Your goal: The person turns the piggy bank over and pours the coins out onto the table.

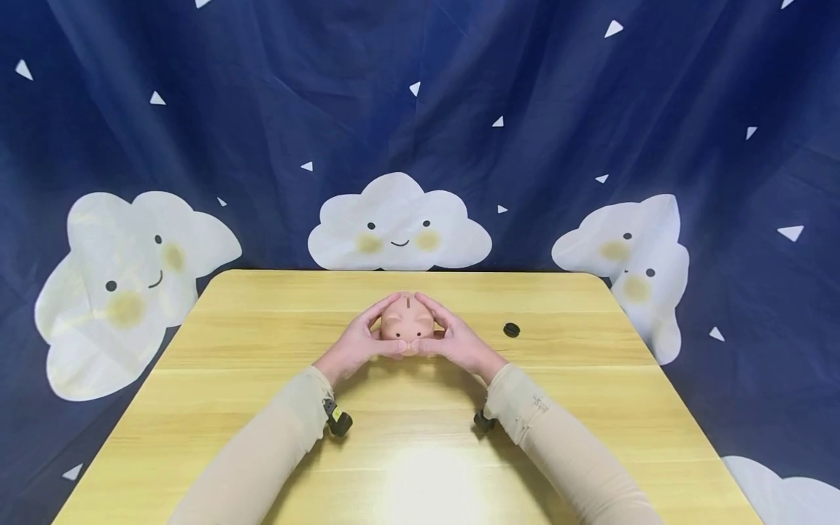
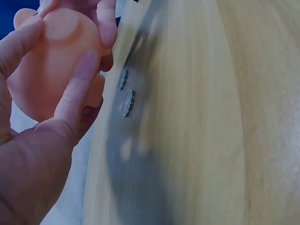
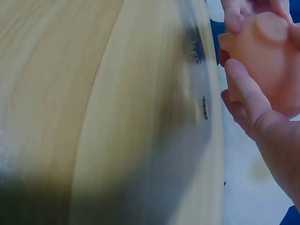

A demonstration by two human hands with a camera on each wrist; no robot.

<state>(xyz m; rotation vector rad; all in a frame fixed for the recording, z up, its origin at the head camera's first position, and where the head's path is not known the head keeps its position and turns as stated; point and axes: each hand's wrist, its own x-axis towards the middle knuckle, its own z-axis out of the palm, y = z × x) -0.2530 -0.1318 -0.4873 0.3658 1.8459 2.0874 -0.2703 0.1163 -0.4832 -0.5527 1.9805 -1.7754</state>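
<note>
A pink piggy bank [image 1: 407, 322], its slot facing up and its eyes toward me, is gripped between both hands at the far middle of the table. My left hand [image 1: 359, 344] holds its left side and my right hand [image 1: 463, 345] its right side, thumbs at the front near the snout. In the left wrist view the piggy bank [image 2: 56, 65] appears raised off the wood. Two silver coins, a nearer coin [image 2: 128, 103] and a farther coin [image 2: 123, 79], lie on the table close to it. The head view hides these coins.
To the right of the hands a small round black piece [image 1: 511, 330] lies on the wooden table [image 1: 558, 394]. Behind the table's far edge hangs a dark blue curtain [image 1: 525, 58] printed with white clouds. A wrist camera [image 1: 338, 420] sits at the left cuff.
</note>
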